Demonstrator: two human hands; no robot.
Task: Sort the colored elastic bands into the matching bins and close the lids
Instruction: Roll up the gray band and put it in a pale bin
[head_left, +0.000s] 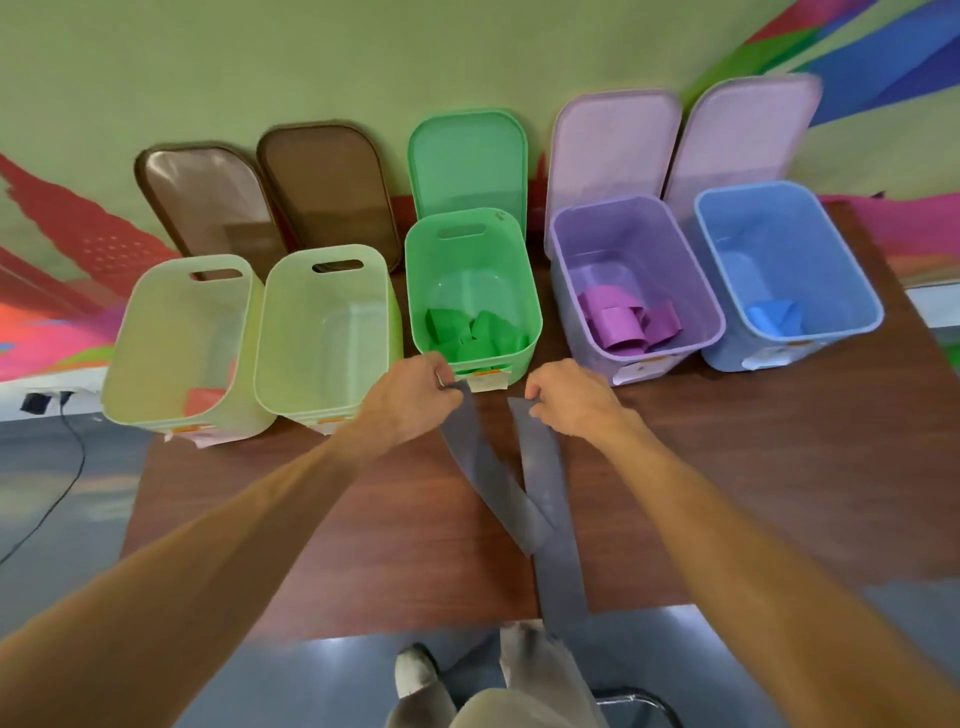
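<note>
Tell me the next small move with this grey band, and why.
Probably swing the grey band left over the second pale bin and let go. Left hand and right hand each pinch an end; that bin looks empty, while the others already hold red, green, purple and blue bands.

No writing can be read anywhere: the small white-and-orange sticker (487, 383) on the front of the green bin (527, 306), and similar ones on the purple bin (586, 353), the blue bin (727, 358), the left pale bin (150, 332) and the second pale bin (291, 332), are all too blurred.
</note>
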